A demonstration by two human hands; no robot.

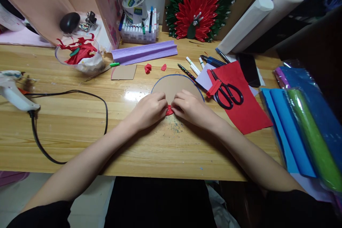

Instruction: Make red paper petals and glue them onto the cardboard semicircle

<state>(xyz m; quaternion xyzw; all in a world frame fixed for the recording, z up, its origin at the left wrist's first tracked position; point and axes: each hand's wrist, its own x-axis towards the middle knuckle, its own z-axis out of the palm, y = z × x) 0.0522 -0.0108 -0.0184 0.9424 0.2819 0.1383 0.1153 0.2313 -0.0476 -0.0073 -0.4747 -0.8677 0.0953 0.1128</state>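
Between my fingertips is a small piece of red crepe paper [169, 110]. My left hand [154, 108] pinches its left end, and my right hand [189, 106] pinches the other side. Both hands are closed and partly cover a round cardboard disc [173, 84] with a blue outline, which lies flat on the table. Beyond the disc are two small red paper bits [148, 68]. Right of my right hand, black-handled scissors [229, 92] rest on a red sheet [247, 107].
A glue gun [17, 91] with a looping black cord lies at left. A cup of red scraps [78, 51], a purple crepe strip [145, 52] and a marker box [139, 34] stand behind. A red-and-green paper flower [197, 10] leans at the back; wrapped paper rolls [307, 124] lie at right.
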